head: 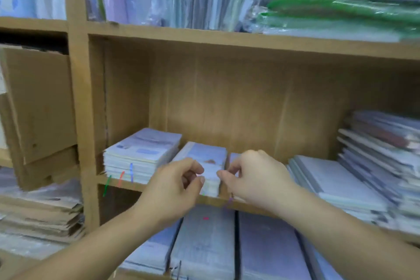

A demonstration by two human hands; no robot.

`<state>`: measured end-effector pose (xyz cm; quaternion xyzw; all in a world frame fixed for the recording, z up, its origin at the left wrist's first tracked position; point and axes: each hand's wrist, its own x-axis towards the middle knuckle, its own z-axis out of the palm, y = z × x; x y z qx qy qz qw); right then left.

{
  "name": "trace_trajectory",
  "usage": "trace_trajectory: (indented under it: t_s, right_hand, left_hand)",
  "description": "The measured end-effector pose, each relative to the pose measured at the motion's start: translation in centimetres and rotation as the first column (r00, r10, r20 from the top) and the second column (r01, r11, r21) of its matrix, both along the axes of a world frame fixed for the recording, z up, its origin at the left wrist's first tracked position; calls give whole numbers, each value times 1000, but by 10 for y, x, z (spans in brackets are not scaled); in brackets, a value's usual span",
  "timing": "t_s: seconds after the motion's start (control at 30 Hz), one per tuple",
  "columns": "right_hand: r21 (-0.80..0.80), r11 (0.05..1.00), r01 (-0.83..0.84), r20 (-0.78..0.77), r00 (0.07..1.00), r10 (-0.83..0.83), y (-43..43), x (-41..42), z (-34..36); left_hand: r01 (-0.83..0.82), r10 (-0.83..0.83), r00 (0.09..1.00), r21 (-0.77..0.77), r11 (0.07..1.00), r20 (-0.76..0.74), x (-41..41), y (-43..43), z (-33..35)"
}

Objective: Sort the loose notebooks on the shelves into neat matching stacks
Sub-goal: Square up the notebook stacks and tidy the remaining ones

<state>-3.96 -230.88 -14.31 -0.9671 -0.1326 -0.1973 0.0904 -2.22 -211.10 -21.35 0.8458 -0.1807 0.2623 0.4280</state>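
At 6 o'clock of the middle shelf [141,186], left hand [175,188] and right hand [254,177] flank the front edge of the middle notebook stack [204,157]. Grip: fingers curled on both; blur hides whether they pinch covers. Judgement: square the stack by pressing both sides evenly, then the front edge. Covers look glossy, lavender-blue, thin, flexible; likely slippery. At 3 o'clock the leaning stack [381,143] looks unsorted

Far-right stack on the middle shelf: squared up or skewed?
Skewed. The far-right stack is fanned at different angles, its edges stepped rather than flush.
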Motion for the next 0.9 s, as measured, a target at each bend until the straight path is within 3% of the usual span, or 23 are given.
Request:
trace_trajectory:
  t_s: [0.23,0.4,0.47,0.57,0.67,0.8,0.9]
  right_hand:
    - [22,961,277,121,953,-277,-186,-42,6]
    - [180,918,353,46,929,-367,-265,-35,-24]
    - [83,902,423,66,901,-428,-270,-30,-39]
    - [-88,887,454,140,887,-440,-267,-24,-51]
    - [-114,897,426,154,900,-408,-270,-15,-60]
    - [-62,906,419,196,895,-401,-282,-5,-66]
    - [-46,909,414,194,897,-398,-282,-5,-63]
  left_hand:
    - [281,-280,959,18,959,-54,0,-178,19]
    - [265,-229,945,139,954,-234,20,-259,27]
    - [259,-175,917,203,944,-358,21,-277,29]
    - [202,-98,900,206,957,-424,25,-290,24]
    - [154,-100,895,91,984,-434,39,-292,10]
    - [160,-293,825,-298,941,-483,43,-296,11]
    - [127,-346,761,-398,909,-549,43,-308,20]
